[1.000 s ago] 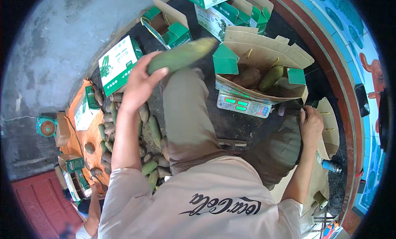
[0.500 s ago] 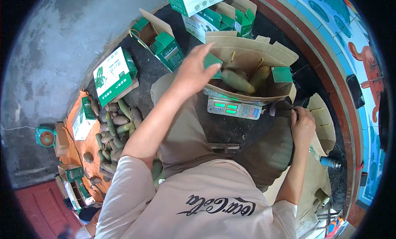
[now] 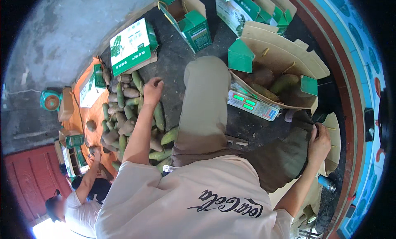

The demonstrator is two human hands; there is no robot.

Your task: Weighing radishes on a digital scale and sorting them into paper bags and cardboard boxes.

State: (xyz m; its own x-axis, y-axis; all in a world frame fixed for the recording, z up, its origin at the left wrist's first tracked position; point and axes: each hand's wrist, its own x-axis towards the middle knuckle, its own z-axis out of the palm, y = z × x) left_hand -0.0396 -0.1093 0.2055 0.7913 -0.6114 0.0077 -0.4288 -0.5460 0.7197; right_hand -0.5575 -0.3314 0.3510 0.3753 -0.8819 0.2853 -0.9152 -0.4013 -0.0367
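My left hand (image 3: 153, 90) is over the right side of a pile of long green and brownish radishes (image 3: 123, 115), its fingers loosely bent and nothing visible in them. My right hand (image 3: 320, 143) rests on the side of my right knee, its fingers apart and partly out of sight against the dark trouser leg. Ahead of me stands a cardboard carton (image 3: 284, 53) with green flaps up, several radishes (image 3: 284, 83) inside. It sits on a digital scale (image 3: 252, 105) with lit green displays.
A white-and-green box (image 3: 131, 47) lies beyond the pile, and an open carton (image 3: 189, 22) stands behind it. More cartons (image 3: 247, 12) are stacked at the back. At far left, another person (image 3: 80, 206) reaches onto an orange sheet (image 3: 86, 146). A blue can (image 3: 326, 183) lies at right.
My left hand has left the carton on the scale and moved left to the radish pile. My view has shifted left, bringing the other person in. My right hand stays at my knee.
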